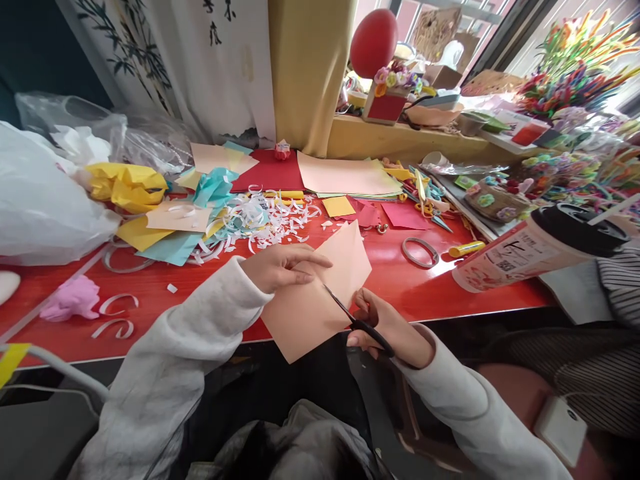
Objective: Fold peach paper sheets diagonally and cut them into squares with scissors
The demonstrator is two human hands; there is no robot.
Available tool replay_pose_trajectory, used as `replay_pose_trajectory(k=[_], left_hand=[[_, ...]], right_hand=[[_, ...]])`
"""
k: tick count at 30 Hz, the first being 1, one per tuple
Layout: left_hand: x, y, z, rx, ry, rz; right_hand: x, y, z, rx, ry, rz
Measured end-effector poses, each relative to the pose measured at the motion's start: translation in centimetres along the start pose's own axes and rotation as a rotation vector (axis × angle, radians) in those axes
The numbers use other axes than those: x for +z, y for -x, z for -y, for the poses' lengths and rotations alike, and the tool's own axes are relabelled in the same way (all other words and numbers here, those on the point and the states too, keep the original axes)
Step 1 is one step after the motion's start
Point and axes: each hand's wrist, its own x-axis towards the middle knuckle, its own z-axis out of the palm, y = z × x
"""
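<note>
Left of my left hand (pixel 283 267) lies a crumpled pink lump (pixel 71 299). Beyond that hand hangs a scroll (pixel 227 73) bearing dark brush characters I can't read reliably; white shreds (pixel 270 217) cover the red table (pixel 400 293) below it. My left hand reaches over the peach paper (pixel 313 310), fingers nearly straight; I can't tell whether it pinches. The plain, matte sheet lies between my hands, slanted, with a fold toward its far right and one corner past the table edge. My right hand (pixel 375 323) grips black-handled scissors (pixel 367 328), blades over the sheet. Right of it, the cup (pixel 530 250) carries a white label with one large dark mark and a square code; the small print is illegible.
</note>
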Motion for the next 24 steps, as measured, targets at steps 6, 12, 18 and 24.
replay_pose_trajectory(k=[6,12,18,24], left_hand=[[0.1,-0.4,0.5,0.046,0.051,0.036],[-0.1,-0.3,1.4,0.075,0.041,0.078],[0.0,-0.5,1.6,0.076,0.074,0.073],[1.3,-0.2,1.8,0.069,0.184,-0.103]], right_hand=[[0.2,-0.4,-0.3,0.042,-0.034,0.018],[0.8,-0.3,0.1,0.034,0.001,-0.04],[1.3,-0.5,0.3,0.039,-0.023,-0.085],[1.5,-0.9,0.3,0.033,-0.042,-0.082]])
